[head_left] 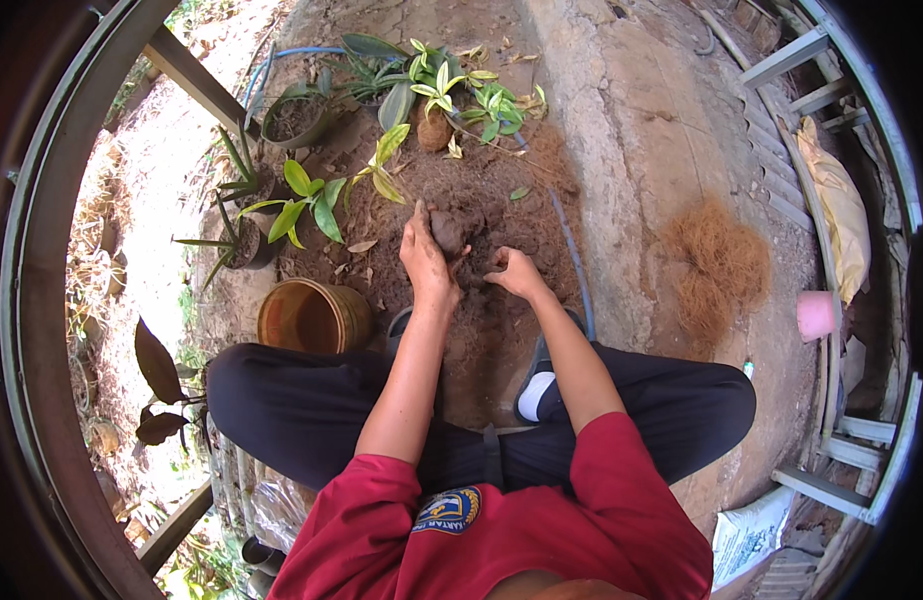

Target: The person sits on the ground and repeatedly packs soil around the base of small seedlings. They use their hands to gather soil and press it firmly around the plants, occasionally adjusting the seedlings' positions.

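Note:
A rounded ball of dark, damp soil (pixel 448 234) rests in my left hand (pixel 429 259), whose palm and fingers wrap its left and lower sides. Just beyond the fingertips are yellow-green leaves (pixel 385 163); whether their stem joins the ball cannot be made out. My right hand (pixel 518 274) is to the right of the ball and apart from it, low over loose soil (pixel 491 199). Its fingers are curled, and I cannot tell whether they pinch anything. Soil marks the left hand.
A brown plastic bucket (pixel 315 315) stands by my left knee. Potted plants (pixel 296 116) and a fibre-wrapped ball with a plant (pixel 434 131) sit ahead. A blue hose (pixel 570 240) runs along the right. Coconut fibre (pixel 716 262) lies on the concrete near a pink pot (pixel 815 315).

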`<control>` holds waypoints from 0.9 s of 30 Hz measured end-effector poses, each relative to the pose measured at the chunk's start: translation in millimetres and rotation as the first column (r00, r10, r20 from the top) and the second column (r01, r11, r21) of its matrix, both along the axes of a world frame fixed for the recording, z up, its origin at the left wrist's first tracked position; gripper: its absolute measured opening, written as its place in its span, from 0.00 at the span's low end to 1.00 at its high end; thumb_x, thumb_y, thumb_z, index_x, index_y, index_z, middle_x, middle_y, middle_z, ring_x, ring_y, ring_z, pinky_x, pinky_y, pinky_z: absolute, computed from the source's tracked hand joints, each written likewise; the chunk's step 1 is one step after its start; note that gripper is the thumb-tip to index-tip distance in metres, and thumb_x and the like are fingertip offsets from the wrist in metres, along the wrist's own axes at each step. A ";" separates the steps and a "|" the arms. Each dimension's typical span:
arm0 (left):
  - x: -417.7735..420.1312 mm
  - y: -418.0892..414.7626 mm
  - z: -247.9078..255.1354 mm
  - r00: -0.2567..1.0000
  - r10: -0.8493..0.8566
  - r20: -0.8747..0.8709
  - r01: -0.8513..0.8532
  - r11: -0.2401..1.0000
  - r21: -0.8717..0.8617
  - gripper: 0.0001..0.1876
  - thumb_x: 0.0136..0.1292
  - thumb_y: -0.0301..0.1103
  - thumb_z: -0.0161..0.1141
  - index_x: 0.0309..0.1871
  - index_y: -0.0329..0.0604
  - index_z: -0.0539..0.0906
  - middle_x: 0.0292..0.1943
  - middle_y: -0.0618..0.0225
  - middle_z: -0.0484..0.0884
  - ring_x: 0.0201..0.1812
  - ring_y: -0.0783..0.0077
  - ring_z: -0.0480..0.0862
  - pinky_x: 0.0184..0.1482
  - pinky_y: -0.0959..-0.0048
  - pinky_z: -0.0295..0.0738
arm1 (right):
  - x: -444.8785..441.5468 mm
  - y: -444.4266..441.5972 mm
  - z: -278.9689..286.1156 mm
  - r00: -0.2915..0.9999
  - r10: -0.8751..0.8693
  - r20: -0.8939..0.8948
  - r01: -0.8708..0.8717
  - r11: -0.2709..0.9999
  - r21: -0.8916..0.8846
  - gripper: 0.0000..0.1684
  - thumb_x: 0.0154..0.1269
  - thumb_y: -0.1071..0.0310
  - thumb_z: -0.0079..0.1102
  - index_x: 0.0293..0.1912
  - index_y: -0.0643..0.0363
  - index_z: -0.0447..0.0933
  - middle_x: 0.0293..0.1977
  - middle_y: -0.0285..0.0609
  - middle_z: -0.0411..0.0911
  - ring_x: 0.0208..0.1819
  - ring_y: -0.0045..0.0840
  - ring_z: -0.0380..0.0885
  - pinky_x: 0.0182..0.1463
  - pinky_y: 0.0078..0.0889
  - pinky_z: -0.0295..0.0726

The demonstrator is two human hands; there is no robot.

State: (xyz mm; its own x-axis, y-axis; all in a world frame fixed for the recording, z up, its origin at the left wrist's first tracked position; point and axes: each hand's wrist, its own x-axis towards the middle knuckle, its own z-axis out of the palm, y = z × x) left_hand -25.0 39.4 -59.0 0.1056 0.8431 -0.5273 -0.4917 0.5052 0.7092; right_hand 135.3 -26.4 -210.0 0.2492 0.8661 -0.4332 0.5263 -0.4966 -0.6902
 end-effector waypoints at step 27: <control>-1.5 2.9 -3.8 1.000 0.021 -0.008 -0.021 0.999 -0.046 0.20 0.65 0.52 0.50 0.50 0.46 0.72 0.46 0.65 0.72 0.44 0.66 0.74 0.36 0.64 0.74 | -77.8 21.1 -51.4 0.882 0.043 0.469 -0.066 0.997 0.032 0.25 0.59 0.72 0.49 0.58 0.62 0.66 0.58 0.51 0.65 0.59 0.41 0.66 0.60 0.40 0.69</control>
